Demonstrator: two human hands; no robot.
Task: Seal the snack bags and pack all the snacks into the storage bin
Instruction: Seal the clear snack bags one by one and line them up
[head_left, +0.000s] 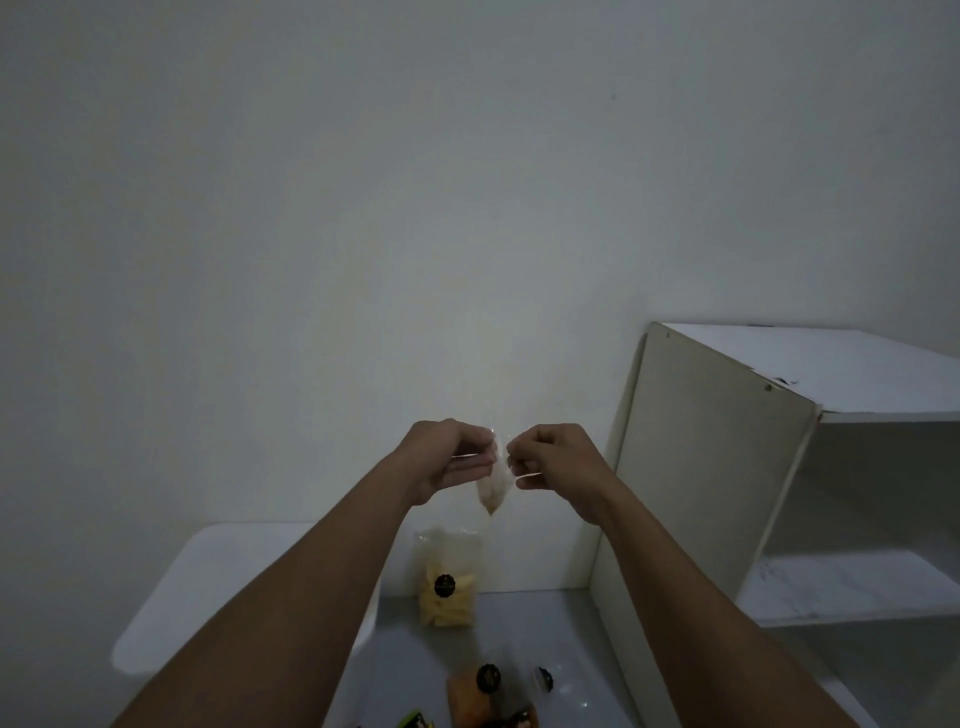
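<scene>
While both arms reach forward at chest height, the items stand as follows.

1. Left hand (451, 461): raised before the wall (363, 208), fingers curled, thumb and fingertips pinching the left upper edge of the small bag (491, 491).
2. Right hand (560, 463): level with the left and just beside it, fingers curled, pinching the same bag's right upper edge.
3. Small bag: clear, with pale contents gathered at its pointed lower end; it hangs in the air between the two hands, well above the counter (519, 634). Whether its mouth is sealed cannot be told.
4. Strand (527, 475): a thin pale line shows at each hand; what it is cannot be told.
5. Chip bag (448, 587): clear, yellow pieces inside, black round label; upright on the counter against the wall, below the held bag.
6. Orange bag (470, 696): black round label; on the counter near the lower edge, partly cut off.
7. Clear packet (543, 679): black label; just right of the orange bag, blurred.
8. Green item (410, 719): at the lower edge, mostly out of view.
9. Bin (208, 587): white, rounded corners; left of the chip bag, partly behind the left forearm.
10. Shelf unit (711, 467): white, open-fronted; at the right of the counter.
</scene>
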